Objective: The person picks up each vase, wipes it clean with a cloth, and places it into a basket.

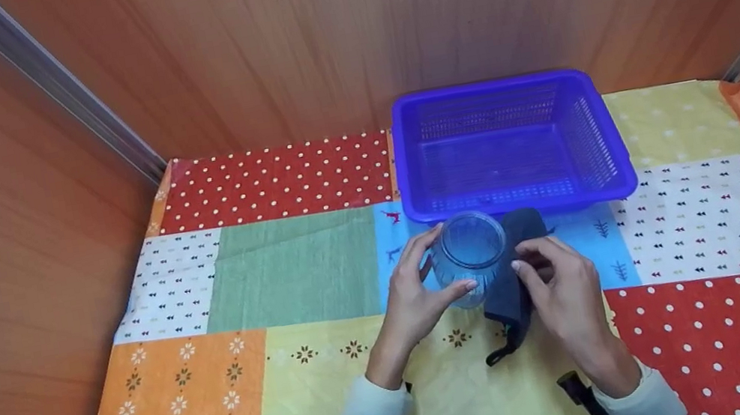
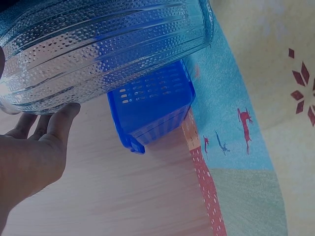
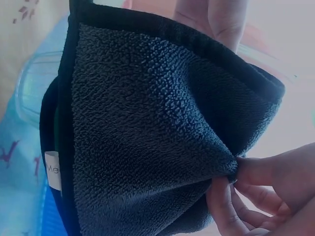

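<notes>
A clear glass jar (image 1: 472, 259) with ribbed, pebbled sides is in my left hand (image 1: 411, 301), its round mouth facing up toward the head camera. Thumb and fingers grip it from either side; the left wrist view shows the fingertips against the glass. My right hand (image 1: 567, 290) pinches a dark grey towelling cloth (image 1: 508, 297) between thumb and fingers. The cloth hangs right beside the jar, with a black loop dangling at its lower end. In the right wrist view, folds gather at the pinch, and a white tag (image 3: 52, 170) shows on the black trim.
Just beyond the hands stands a blue-purple plastic basket (image 1: 492, 167) with slotted walls and nothing inside. A patchwork-print tablecloth (image 1: 304, 265) covers the table. Wood-grain panels (image 1: 281, 48) rise at the back and on both sides.
</notes>
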Motion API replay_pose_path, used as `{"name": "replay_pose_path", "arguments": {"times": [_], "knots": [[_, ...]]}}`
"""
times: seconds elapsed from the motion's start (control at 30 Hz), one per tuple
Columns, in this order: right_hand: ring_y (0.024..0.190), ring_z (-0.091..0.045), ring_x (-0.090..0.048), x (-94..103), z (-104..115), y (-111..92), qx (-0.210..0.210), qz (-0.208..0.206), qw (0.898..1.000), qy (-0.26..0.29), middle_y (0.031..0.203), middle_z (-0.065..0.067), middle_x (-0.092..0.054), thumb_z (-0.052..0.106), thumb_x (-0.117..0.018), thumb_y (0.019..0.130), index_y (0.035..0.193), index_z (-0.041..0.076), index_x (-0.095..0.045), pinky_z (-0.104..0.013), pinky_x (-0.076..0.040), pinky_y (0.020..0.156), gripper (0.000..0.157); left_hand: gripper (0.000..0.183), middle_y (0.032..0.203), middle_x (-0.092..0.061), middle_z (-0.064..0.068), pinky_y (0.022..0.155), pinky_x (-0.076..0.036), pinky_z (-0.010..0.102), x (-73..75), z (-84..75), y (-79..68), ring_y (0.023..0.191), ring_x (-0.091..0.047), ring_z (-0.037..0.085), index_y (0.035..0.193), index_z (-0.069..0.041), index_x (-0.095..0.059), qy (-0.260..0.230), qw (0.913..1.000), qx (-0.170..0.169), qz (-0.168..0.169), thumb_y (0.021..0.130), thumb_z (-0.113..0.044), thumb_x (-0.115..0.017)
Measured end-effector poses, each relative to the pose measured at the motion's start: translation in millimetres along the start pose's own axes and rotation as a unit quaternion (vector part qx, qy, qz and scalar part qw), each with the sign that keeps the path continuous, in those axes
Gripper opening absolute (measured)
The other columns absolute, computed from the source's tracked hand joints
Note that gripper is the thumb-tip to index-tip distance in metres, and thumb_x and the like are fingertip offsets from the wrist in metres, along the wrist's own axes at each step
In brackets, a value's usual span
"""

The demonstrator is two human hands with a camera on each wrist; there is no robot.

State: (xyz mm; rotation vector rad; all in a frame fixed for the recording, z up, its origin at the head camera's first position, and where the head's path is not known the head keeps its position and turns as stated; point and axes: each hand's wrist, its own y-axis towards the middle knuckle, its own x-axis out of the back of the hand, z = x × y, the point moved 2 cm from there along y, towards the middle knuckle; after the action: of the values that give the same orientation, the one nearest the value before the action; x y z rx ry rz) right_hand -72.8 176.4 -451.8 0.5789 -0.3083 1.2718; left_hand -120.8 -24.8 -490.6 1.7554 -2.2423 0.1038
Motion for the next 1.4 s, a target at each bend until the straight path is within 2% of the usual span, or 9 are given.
{"name": "replay_pose_path", "arguments": {"times": [0.13, 0.23, 0.3, 0.47, 0.73, 1.0, 1.23, 1.4], "knots": [[0.092, -0.026, -0.073, 0.5, 0.4, 0.6, 0.004, 0.002, 1.0, -0.002, 0.101, -0.012, -0.073, -0.003, -0.077, 0.094, 0.111, -0.002, -0.076, -0.027, -0.063, 0.084, 0.017, 0.082, 0.155, -0.052, 0.004, 0.117, -0.045, 0.045, -0.2, 0.5, 0.1, 0.145, -0.05, 0.025, 0.156, -0.014, -0.051, 0.002, 1.0, -0.002, -0.001, 0.085, -0.02, -0.092], [0.095, -0.029, -0.072, 2.1, 1.8, 0.9, 0.004, 0.014, 1.0, -0.002, 0.104, -0.014, -0.073, -0.004, -0.076, 0.094, 0.113, -0.003, -0.075, -0.043, -0.064, 0.086, 0.019, 0.082, 0.155, -0.053, 0.004, 0.117, -0.045, 0.045, -0.4, 0.6, 0.2, 0.144, -0.05, 0.025, 0.156, -0.014, -0.051, 0.004, 1.0, -0.004, -0.001, 0.085, -0.02, -0.092], [0.097, -0.031, -0.072, 3.0, 3.0, 0.8, -0.001, 0.027, 1.0, -0.001, 0.106, -0.016, -0.072, -0.005, -0.076, 0.094, 0.116, -0.004, -0.075, -0.047, -0.063, 0.088, 0.022, 0.082, 0.154, -0.053, 0.004, 0.117, -0.045, 0.045, -0.5, 0.7, 0.2, 0.144, -0.05, 0.025, 0.156, -0.014, -0.052, 0.004, 1.0, -0.005, -0.002, 0.085, -0.02, -0.092], [0.103, -0.033, -0.071, 2.6, 4.1, 0.0, -0.013, 0.047, 0.999, -0.007, 0.111, -0.018, -0.071, -0.006, -0.074, 0.095, 0.121, -0.003, -0.073, -0.049, -0.062, 0.092, 0.026, 0.082, 0.154, -0.053, 0.003, 0.118, -0.045, 0.045, -0.8, 1.6, 0.3, 0.144, -0.05, 0.024, 0.155, -0.014, -0.052, -0.005, 1.0, -0.003, -0.003, 0.084, -0.019, -0.092], [0.097, -0.036, -0.073, -3.1, -6.4, -3.1, 0.007, 0.018, 1.0, -0.023, 0.105, -0.02, -0.072, -0.01, -0.073, 0.093, 0.113, -0.005, -0.073, -0.053, -0.063, 0.088, 0.02, 0.082, 0.156, -0.052, 0.004, 0.118, -0.044, 0.044, -0.8, 0.8, -0.2, 0.147, -0.047, 0.025, 0.156, -0.013, -0.052, -0.013, 0.9999, -0.005, -0.001, 0.084, -0.018, -0.092], [0.088, -0.034, -0.072, -17.9, -34.1, -7.8, 0.009, 0.011, 0.999, -0.031, 0.099, -0.019, -0.073, -0.016, -0.073, 0.089, 0.105, -0.006, -0.073, -0.053, -0.063, 0.078, 0.019, 0.082, 0.156, -0.052, 0.003, 0.118, -0.045, 0.043, -0.8, 2.3, 0.3, 0.147, -0.047, 0.025, 0.156, -0.013, -0.051, -0.015, 0.9999, 0.0, 0.0, 0.085, -0.017, -0.092], [0.093, -0.039, -0.075, -37.6, -61.3, -11.9, -0.013, 0.039, 0.999, -0.019, 0.102, -0.022, -0.075, -0.015, -0.072, 0.09, 0.105, -0.005, -0.072, -0.056, -0.062, 0.083, 0.017, 0.081, 0.155, -0.052, 0.003, 0.118, -0.044, 0.041, -1.5, 1.4, -0.2, 0.148, -0.046, 0.024, 0.156, -0.015, -0.052, -0.021, 0.9998, 0.003, 0.002, 0.085, -0.016, -0.091], [0.091, -0.038, -0.075, -49.9, -75.1, -12.1, -0.021, 0.047, 0.998, -0.022, 0.098, -0.02, -0.075, -0.015, -0.072, 0.09, 0.101, -0.003, -0.072, -0.056, -0.062, 0.08, 0.016, 0.081, 0.155, -0.052, 0.003, 0.118, -0.044, 0.04, -0.7, 1.5, -0.2, 0.148, -0.046, 0.024, 0.156, -0.015, -0.052, -0.019, 0.9998, 0.001, 0.002, 0.085, -0.016, -0.091]]}}
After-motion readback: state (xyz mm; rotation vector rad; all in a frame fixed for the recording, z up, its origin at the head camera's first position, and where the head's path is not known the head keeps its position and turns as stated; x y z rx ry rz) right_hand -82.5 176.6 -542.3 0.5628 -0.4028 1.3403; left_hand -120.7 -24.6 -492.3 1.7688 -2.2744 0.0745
